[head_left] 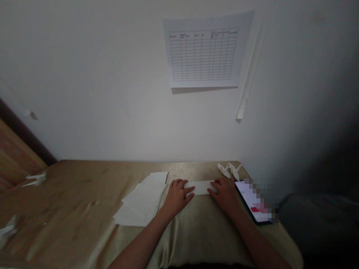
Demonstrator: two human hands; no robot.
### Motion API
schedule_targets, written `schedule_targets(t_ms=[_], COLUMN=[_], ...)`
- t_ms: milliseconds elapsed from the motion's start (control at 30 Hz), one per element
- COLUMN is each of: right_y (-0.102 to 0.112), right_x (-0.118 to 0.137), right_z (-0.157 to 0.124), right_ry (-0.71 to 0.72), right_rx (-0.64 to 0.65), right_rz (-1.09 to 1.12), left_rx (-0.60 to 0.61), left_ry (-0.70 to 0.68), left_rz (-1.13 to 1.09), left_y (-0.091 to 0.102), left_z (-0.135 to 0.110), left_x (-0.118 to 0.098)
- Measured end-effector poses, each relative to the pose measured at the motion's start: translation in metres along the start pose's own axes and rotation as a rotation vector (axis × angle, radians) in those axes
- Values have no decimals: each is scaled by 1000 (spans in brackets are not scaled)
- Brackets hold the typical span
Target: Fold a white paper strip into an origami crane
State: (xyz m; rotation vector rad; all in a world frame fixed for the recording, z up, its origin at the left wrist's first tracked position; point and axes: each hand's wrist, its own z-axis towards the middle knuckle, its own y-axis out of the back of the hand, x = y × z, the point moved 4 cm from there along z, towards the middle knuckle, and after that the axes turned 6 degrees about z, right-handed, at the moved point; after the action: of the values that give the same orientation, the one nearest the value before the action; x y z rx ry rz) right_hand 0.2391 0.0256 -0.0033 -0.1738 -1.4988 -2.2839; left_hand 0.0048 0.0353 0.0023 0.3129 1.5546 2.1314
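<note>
A narrow folded strip of white paper (200,187) lies on the table (84,194) covered in a shiny tan cloth. My left hand (177,196) rests on the strip's left end, fingers stretched flat and pressing down. On the right end lies my right hand (225,194), its fingers also flat on the paper. Both forearms reach in from the bottom of the view.
A fanned stack of lined paper sheets (143,204) sits left of my left hand. A phone (252,203) with a lit screen lies at the right. Folded white paper shapes (229,170) rest near the wall, others (35,179) at far left. A printed grid sheet (204,54) hangs on the wall.
</note>
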Motion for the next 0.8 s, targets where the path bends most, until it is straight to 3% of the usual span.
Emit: schedule_targets(t_ms=[300, 800], right_y=[-13, -11], right_x=[13, 13], right_z=[-4, -4], right_ry=[96, 95], right_rx=[167, 139], right_rz=[106, 69], left_rx=[-10, -17], left_ry=[-16, 35], left_rz=[-35, -29], left_y=[1, 3], left_z=[0, 0], left_x=[-1, 1])
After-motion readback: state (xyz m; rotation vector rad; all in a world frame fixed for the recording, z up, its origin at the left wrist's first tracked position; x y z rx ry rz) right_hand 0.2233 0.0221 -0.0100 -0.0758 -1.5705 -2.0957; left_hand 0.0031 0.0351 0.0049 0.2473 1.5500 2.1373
